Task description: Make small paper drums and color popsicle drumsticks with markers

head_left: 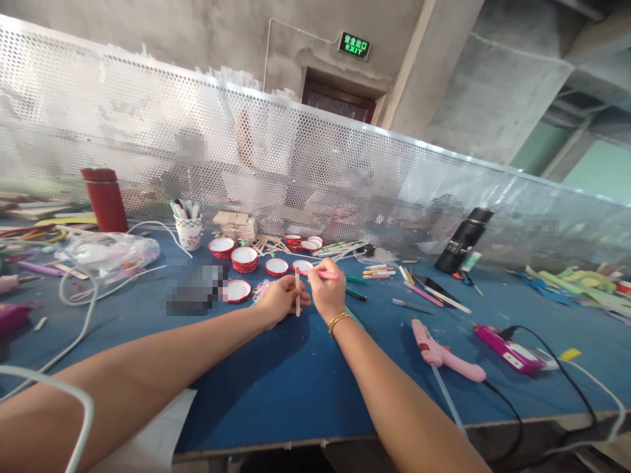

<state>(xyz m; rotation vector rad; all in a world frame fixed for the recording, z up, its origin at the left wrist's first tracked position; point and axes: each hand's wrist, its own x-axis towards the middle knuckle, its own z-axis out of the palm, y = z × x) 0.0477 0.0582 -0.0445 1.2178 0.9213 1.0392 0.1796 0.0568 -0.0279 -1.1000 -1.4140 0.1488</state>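
Observation:
Upright between the fingers of my left hand (279, 299) is a flat wooden craft stick (298, 305). My right hand (327, 295), with a gold bracelet at the wrist, grips a pink-red marker (330, 275). The marker's tip is at the upper part of the stick, which looks reddish there; whether they touch I cannot tell. Just beyond my hands are white round pieces with red rims, among them a stack (245, 258) and a single one (237, 290) left of my left hand. Small pale strands (261, 290) lie by my left fingers.
To the right are a pink glue gun (438, 351), a magenta power box (510, 349) with cords, and a black bottle (463, 240). On the left are a red flask (104, 200), a paper cup (188, 232) of pens and a white cable (91, 315). A perforated screen (320, 164) stands behind.

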